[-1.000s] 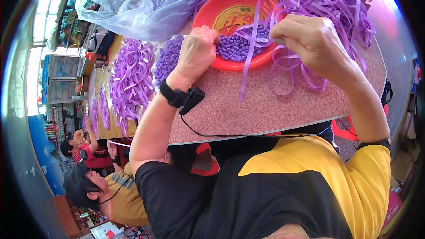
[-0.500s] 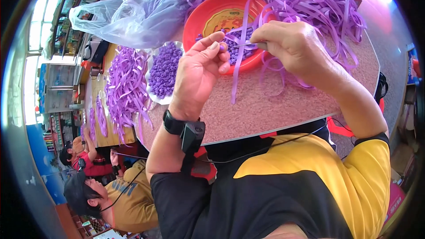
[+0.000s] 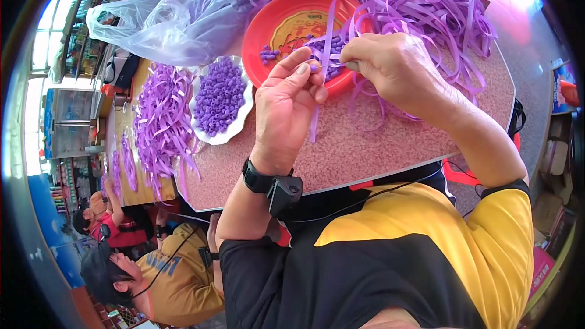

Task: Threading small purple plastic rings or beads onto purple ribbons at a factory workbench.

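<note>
My left hand [image 3: 286, 106] and my right hand [image 3: 393, 67] meet above the near rim of a red plate [image 3: 274, 15]. Between their fingertips runs a purple ribbon strip [image 3: 323, 61], which hangs down over the speckled round table [image 3: 359, 146]. My left thumb and forefinger pinch a small purple bead on the strip. My right hand grips the strip's upper part. A few purple beads [image 3: 267, 55] lie in the red plate. A black watch sits on my left wrist.
A white scalloped dish [image 3: 219, 94] heaped with purple beads stands left of the plate. Piles of purple ribbon [image 3: 426, 6] cover the far table and a wooden table [image 3: 159, 122] to the left. A clear plastic bag [image 3: 167, 21] lies behind. Two other people sit at lower left.
My left hand has come off the plate's beads and risen to meet my right hand at the strip. The white dish of beads, hidden before, now shows.
</note>
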The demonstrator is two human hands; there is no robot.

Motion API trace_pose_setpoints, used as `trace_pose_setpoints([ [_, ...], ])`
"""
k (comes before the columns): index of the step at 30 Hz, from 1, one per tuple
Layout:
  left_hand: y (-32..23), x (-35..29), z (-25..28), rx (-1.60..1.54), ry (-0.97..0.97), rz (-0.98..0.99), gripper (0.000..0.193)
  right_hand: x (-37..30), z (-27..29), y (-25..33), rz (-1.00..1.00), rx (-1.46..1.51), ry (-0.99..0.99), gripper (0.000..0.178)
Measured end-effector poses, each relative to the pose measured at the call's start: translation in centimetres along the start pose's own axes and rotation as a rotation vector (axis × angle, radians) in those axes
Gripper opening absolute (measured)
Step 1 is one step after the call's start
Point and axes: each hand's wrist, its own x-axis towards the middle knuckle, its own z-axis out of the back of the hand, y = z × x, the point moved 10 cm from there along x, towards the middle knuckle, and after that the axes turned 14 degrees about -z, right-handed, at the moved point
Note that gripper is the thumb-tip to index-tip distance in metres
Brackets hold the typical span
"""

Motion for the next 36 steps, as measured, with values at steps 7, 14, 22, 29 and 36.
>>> trace_pose_setpoints([
  [7, 0.2, 0.0, 0.2, -0.041, 0.036, -0.011, 0.026, -0.1, 0.0, 0.5, 0.04, -0.01, -0.01, 0.012],
  [14, 0.4, -0.3, 0.3, 0.002, -0.009, -0.037, 0.023, -0.1, -0.9, 0.6, 0.023, -0.003, 0.025, 0.012],
  [22, 0.1, -0.8, -0.1, 0.147, 0.061, -0.069, 0.024, 0.2, -1.0, 0.1, -0.034, 0.089, 0.048, 0.012],
  [29, 0.0, -0.7, -0.1, -0.035, 0.013, -0.027, 0.027, 0.1, -0.9, 0.1, -0.029, 0.099, 0.032, 0.011],
  [36, -0.9, -0.1, -0.1, -0.253, 0.083, -0.02, 0.03, -0.5, -1.0, 1.4, 0.046, 0.0, 0.0, 0.012],
])
